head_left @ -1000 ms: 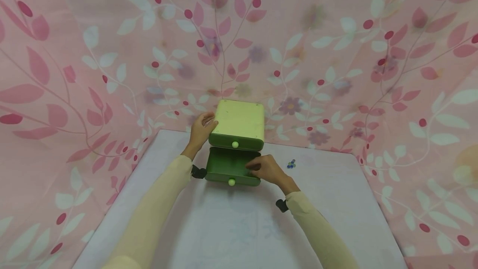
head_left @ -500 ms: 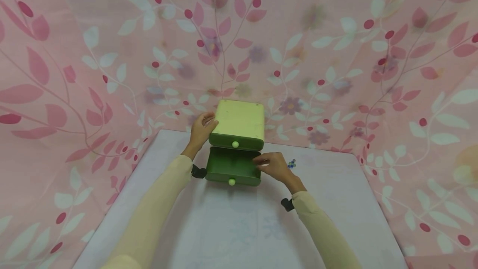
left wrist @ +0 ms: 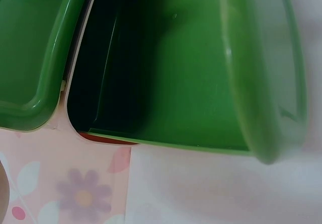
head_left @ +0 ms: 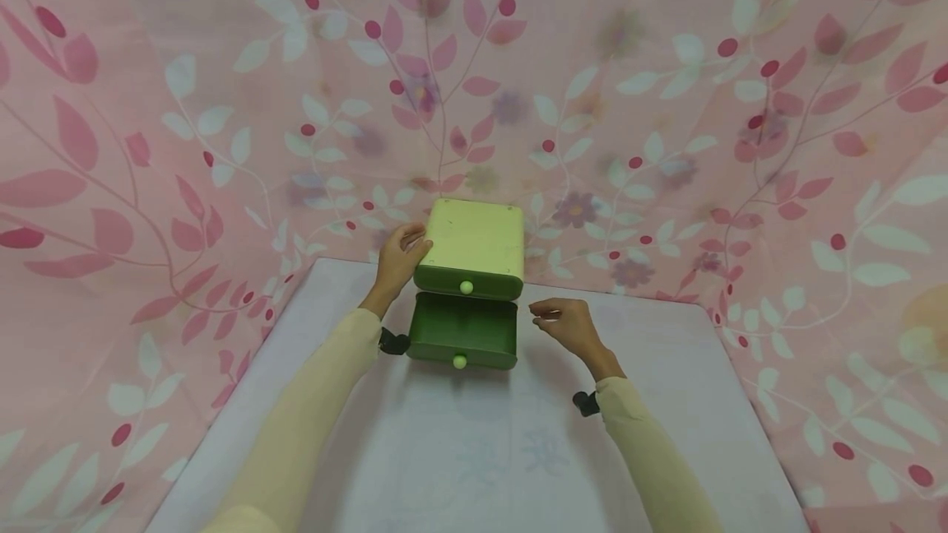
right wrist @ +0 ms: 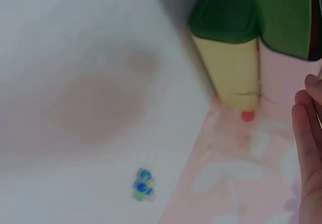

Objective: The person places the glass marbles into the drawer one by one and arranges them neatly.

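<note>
A pale yellow cabinet (head_left: 476, 233) with green drawers stands at the back of the table. Its upper drawer (head_left: 489, 284) is pushed in, while the lower drawer (head_left: 459, 336) is pulled out, its green floor showing in the left wrist view. My left hand (head_left: 398, 257) rests against the cabinet's left side, thumb at the top edge. To the right of the lower drawer, my right hand (head_left: 573, 326) is in the air, fingers extended and apart from the drawer; I see nothing between its fingertips. Small blue and green glass marbles (right wrist: 143, 186) lie on the table, hidden behind this hand in the head view.
The white tabletop (head_left: 444, 451) extends toward me in front of the cabinet. Pink leaf-patterned cloth (head_left: 629, 146) hangs close behind the table and along both sides. A round pale knob (head_left: 460, 362) sticks out from the lower drawer's front.
My right hand has withdrawn from inside the lower drawer and moved right, now covering the marbles in the head view. My left hand and the cabinet have stayed in place.
</note>
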`<state>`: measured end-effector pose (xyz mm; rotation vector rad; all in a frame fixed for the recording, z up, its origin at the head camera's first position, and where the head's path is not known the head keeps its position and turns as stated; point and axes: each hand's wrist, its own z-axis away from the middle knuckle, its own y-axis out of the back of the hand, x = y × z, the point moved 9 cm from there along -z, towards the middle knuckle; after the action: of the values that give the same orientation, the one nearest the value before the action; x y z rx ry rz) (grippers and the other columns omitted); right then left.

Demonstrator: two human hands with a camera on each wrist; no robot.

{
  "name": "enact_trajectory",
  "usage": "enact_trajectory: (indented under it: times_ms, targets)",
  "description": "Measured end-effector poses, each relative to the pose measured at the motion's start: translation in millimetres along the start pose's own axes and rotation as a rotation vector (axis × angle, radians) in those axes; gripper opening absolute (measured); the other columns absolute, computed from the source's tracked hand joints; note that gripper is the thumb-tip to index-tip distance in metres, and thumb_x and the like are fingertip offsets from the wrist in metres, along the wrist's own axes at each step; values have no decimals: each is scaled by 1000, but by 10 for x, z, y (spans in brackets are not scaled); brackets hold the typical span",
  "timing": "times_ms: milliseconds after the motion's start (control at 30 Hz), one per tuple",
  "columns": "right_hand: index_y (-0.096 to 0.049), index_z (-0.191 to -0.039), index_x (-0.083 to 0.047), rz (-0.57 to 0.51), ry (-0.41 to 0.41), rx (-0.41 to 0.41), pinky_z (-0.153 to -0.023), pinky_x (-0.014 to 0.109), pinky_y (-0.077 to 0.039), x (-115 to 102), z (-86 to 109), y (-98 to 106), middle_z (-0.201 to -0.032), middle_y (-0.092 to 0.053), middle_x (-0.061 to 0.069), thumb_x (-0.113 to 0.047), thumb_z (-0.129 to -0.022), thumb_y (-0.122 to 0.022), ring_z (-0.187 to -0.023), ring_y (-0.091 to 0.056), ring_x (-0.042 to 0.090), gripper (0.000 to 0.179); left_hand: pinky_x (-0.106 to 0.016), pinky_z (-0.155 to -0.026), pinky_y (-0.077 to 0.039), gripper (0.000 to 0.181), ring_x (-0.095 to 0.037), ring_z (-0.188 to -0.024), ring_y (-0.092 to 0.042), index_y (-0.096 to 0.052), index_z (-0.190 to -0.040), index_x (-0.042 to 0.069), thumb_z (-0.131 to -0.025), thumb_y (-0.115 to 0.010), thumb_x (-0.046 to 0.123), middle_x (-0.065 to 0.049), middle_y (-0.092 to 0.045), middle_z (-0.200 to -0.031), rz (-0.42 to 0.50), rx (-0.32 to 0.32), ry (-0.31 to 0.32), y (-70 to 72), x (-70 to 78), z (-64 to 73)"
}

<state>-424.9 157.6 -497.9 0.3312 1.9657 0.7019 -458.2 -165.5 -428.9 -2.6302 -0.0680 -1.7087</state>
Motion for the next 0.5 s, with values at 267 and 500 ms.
enact_trajectory:
  times_ms: [267, 500]
  targets:
    - [-76, -100, -2, 17, -114, 156, -71, 27, -60, 405, 108, 185, -95, -74, 13, 5, -80, -76, -87, -72, 26, 21, -48, -111, -36, 45, -46, -131, -41, -47, -133, -12, -92, -63, -3, -30, -48, -135, -7, 2, -2, 1, -17, -4]
    - [-75, -101, 3, 60, -202, 219, -73, 34, -61, 696, 260, 231, -95, -73, 16, 6, -80, -75, -87, -72, 30, 22, -50, -111, -35, 46, -47, -131, -40, -47, -134, -12, -92, -62, -3, -36, -44, -136, 0, -3, 0, -4, -25, -5]
